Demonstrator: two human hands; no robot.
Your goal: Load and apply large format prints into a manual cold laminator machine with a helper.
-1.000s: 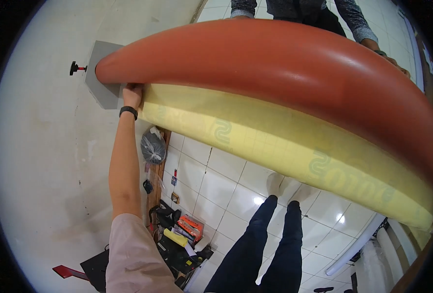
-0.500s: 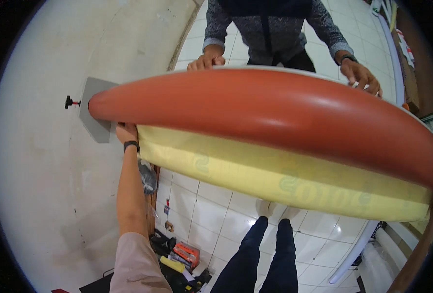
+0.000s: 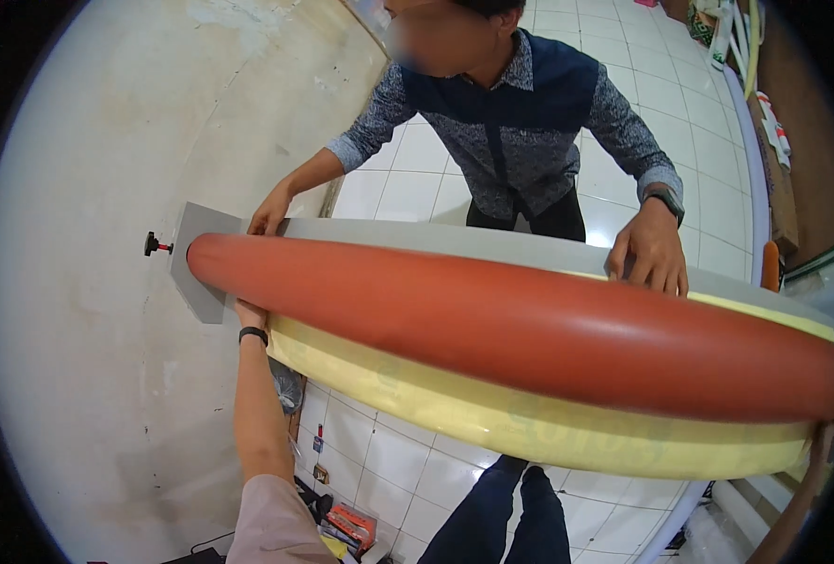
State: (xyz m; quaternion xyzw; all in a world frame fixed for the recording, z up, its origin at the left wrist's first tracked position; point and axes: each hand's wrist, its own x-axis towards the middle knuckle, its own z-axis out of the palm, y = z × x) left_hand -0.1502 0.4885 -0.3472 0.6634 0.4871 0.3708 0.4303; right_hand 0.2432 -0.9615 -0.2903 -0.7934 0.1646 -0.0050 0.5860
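A long red-orange roller (image 3: 492,324) stretches across the view, its left end set in a grey end plate (image 3: 198,268). A yellow sheet (image 3: 455,404) with faint print hangs along its near side; a strip of yellow also shows on the far side. My left hand (image 3: 251,315) is closed on the sheet's left end, just under the roller, its fingertips partly hidden. At the far right my right hand (image 3: 822,440) is by the sheet's right end, dark and cut by the picture's rim, its fingers hidden.
Across the roller a co-worker stands at a grey bed (image 3: 417,233), one hand (image 3: 268,211) near the roller's left end, the other (image 3: 652,249) against its far side. A black knob (image 3: 151,244) juts from the end plate. Tools (image 3: 346,526) lie on the tiled floor below.
The view has tilted up, showing more of the co-worker. The co-worker's hands have moved from the far edge toward the roller. My left hand stays at the sheet's left end.
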